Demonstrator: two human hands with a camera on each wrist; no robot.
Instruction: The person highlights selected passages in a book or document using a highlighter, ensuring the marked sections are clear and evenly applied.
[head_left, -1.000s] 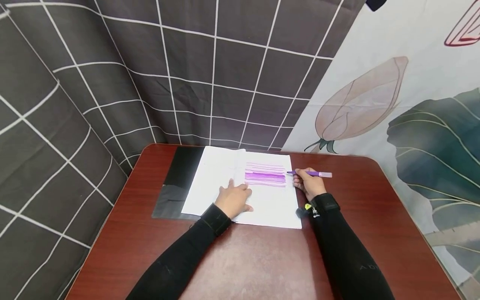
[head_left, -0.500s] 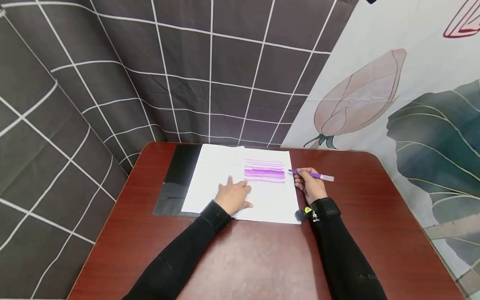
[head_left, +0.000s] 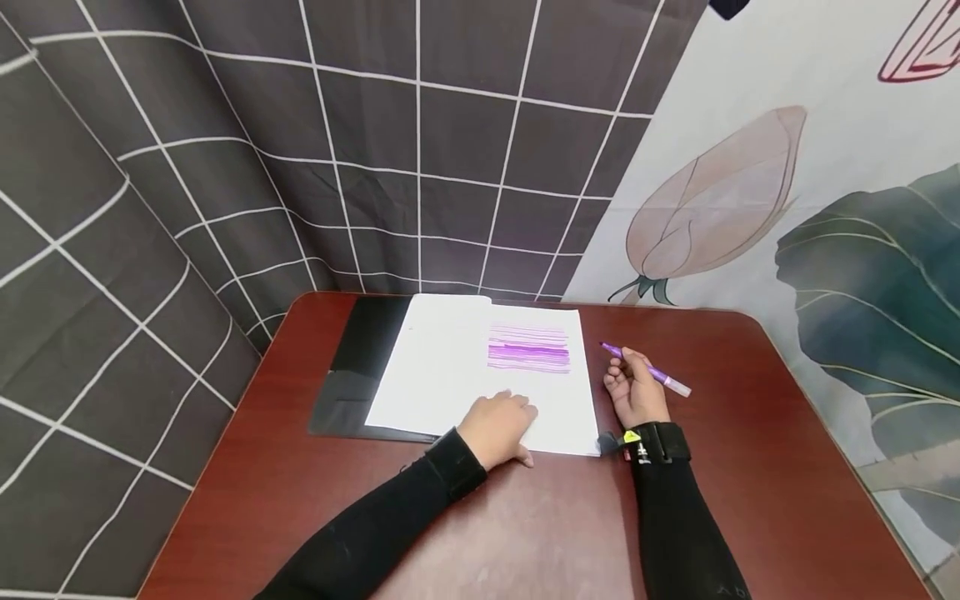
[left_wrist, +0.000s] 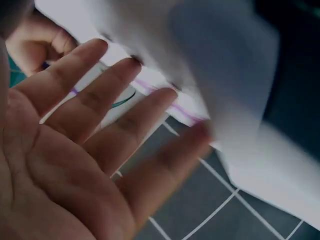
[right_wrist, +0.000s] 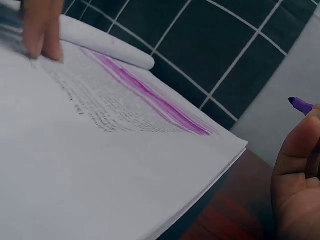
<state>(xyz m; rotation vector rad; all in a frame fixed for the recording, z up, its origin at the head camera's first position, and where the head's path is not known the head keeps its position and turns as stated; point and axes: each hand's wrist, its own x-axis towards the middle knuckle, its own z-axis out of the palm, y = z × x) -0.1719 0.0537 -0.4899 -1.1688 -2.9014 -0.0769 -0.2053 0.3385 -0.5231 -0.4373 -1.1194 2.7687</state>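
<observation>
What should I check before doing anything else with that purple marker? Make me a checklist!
1. Purple marker gripped: ok, the right hand holds it.
2. Tip uncovered: ok, its dark point shows.
3. Tip off the book: ok, it's beyond the right edge.
4. Pages flat: not ok, one bulges up.
5. Purple lines dry: cannot tell.
6. Left hand pressing firmly: cannot tell.

Purple marker (head_left: 660,377); white notebook (head_left: 442,367), purple-lined; grey cloth (head_left: 367,117), white-gridded

Gap over page (head_left: 558,417) between hands (head_left: 497,427) (head_left: 637,393), purple marker (head_left: 660,377) jutting out, grey curtain (head_left: 457,133) beyond
</observation>
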